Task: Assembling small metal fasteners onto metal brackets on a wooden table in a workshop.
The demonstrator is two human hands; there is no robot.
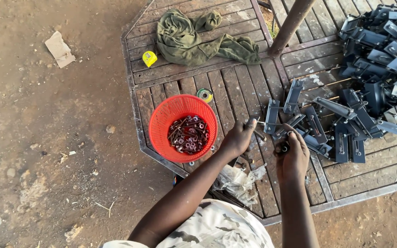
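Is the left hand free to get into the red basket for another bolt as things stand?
Probably yes. The left hand is just beside the red basket, which is open-topped with nothing between them or over it. The bolts and washers lie exposed inside. The fingers already pinch a thin bolt, though.

outdoor workshop | dirt ground (47,138) | slatted table (235,87) | metal brackets (373,69) | basket of bolts (183,128)

Few such things show: a crumpled clear plastic bag (240,181) lies on the wooden table's near edge, just below the hands — and a flat scrap of pale cardboard (59,48) (possibly packaging) rests on the dirt at upper left.
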